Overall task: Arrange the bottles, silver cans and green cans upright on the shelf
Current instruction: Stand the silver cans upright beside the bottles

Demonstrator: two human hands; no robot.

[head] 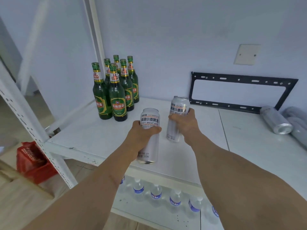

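Left hand (141,135) & right hand (186,121) each wrap a silver can (150,120) upright mid-frame, bottles (116,90) already stood upper left, fallen cans (275,120) at right edge still left, no green cans seen.

"CRAFT WHEAT BEER", "500ml" on silver cans (150,120)

green glass bottles (116,90): six, upright, clustered at back-left of white shelf (93,135) | silver can (150,128): upright, above shelf front, right of bottles | second silver can (178,117): upright, further right | more silver cans (275,120): lying sideways, shelf's far right
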